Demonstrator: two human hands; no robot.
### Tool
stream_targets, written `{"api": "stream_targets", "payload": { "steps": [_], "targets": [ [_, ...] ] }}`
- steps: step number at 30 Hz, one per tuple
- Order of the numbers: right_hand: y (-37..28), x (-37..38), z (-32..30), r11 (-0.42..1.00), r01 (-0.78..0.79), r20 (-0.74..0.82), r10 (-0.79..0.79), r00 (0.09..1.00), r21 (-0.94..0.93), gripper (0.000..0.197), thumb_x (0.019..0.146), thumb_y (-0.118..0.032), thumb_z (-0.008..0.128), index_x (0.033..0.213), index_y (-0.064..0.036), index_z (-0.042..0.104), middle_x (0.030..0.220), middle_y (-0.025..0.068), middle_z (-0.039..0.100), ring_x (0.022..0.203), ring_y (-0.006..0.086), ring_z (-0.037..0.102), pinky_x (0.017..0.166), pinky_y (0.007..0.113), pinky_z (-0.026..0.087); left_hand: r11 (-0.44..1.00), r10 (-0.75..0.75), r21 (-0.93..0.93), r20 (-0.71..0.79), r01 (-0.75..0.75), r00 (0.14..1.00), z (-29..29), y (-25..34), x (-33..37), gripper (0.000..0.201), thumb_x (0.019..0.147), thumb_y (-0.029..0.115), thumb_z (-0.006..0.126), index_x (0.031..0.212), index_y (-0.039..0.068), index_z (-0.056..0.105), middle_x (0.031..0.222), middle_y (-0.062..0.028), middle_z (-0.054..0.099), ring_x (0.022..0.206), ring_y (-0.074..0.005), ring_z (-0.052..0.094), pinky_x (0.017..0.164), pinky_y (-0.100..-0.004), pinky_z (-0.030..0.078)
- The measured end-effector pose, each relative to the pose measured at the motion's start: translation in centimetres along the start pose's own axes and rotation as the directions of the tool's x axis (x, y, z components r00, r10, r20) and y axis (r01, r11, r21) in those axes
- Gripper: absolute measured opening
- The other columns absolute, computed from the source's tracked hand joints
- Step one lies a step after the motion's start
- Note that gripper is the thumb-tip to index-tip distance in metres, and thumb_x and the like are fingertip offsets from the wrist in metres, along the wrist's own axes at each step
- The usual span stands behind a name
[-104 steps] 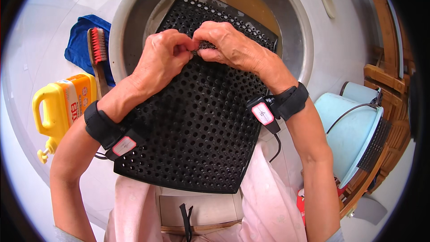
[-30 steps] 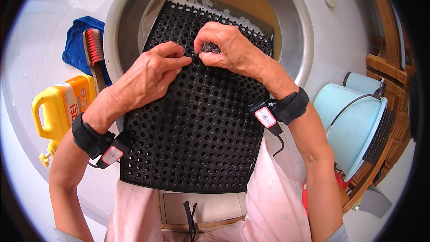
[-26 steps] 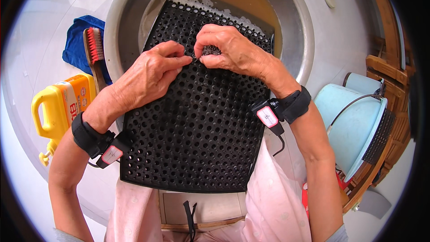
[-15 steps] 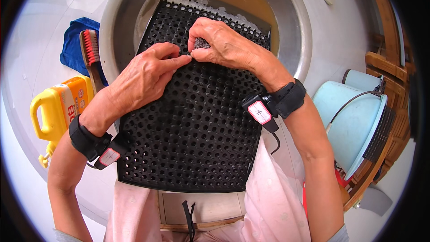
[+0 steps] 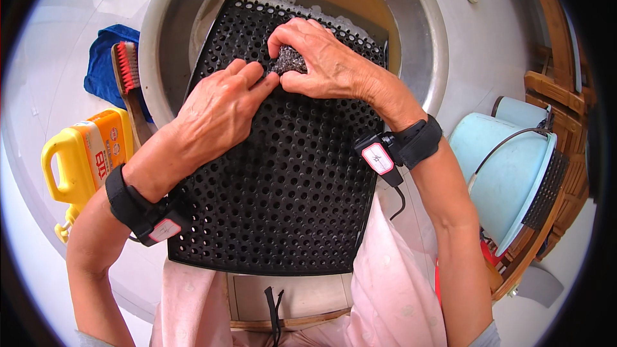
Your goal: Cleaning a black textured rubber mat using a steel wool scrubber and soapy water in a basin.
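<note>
A black rubber mat [image 5: 283, 186] full of round holes slopes from my lap into a large metal basin [image 5: 151, 45], its far end lying in brown, foamy water. My right hand [image 5: 324, 64] curls around a steel wool scrubber [image 5: 290, 61] on the upper part of the mat. Just to its left is my left hand [image 5: 222, 106], fingers bent, the index fingertip touching or nearly touching the scrubber's lower left side. Whether that hand pinches anything I cannot make out. Both wrists carry black straps with small boxed devices.
Left of the basin are a wooden brush [image 5: 128, 80] with red bristles, a blue cloth [image 5: 106, 61] and a yellow jug [image 5: 74, 160]. A light blue bucket [image 5: 498, 177] and wooden furniture [image 5: 556, 83] stand on the right.
My right hand has opened its grip slightly, so more of the scrubber shows. My left hand has shifted a little, with its index finger now more bent.
</note>
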State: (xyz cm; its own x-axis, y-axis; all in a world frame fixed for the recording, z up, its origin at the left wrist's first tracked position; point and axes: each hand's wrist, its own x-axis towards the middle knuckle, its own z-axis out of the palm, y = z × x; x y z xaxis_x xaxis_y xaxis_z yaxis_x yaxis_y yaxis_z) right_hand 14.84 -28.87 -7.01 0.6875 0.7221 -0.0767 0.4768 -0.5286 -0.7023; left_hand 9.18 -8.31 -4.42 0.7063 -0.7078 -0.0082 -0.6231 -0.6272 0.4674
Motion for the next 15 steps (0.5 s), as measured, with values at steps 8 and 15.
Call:
{"api": "stream_targets", "payload": {
  "steps": [8, 15],
  "targets": [
    [-0.1, -0.1, -0.3, 0.999, -0.033, 0.064, 0.031, 0.997, 0.026, 0.033, 0.067, -0.014, 0.057, 0.098, -0.0055, 0.055, 0.101, 0.0124, 0.054, 0.101, 0.0303, 0.049, 0.093, 0.04, 0.04, 0.995, -0.042, -0.087, 0.124, 0.053, 0.991, -0.8, -0.6, 1.1, 0.042, 0.071, -0.006, 0.053, 0.111, 0.006, 0.054, 0.089, -0.0125, 0.052, 0.08, -0.0301, 0.056, 0.071, -0.0382, 0.049],
    [0.0, -0.5, -0.3, 0.999, -0.042, 0.059, 0.041, 0.997, 0.029, 0.038, 0.065, -0.015, 0.056, 0.103, -0.0065, 0.052, 0.102, 0.0123, 0.053, 0.102, 0.0298, 0.049, 0.092, 0.04, 0.041, 0.926, -0.053, -0.369, 0.075, 0.077, 0.996, -1.4, -2.1, 1.4, 0.042, 0.075, -0.012, 0.045, 0.112, 0.004, 0.056, 0.094, -0.0155, 0.057, 0.08, -0.0348, 0.06, 0.072, -0.0413, 0.048]
  ]
}}
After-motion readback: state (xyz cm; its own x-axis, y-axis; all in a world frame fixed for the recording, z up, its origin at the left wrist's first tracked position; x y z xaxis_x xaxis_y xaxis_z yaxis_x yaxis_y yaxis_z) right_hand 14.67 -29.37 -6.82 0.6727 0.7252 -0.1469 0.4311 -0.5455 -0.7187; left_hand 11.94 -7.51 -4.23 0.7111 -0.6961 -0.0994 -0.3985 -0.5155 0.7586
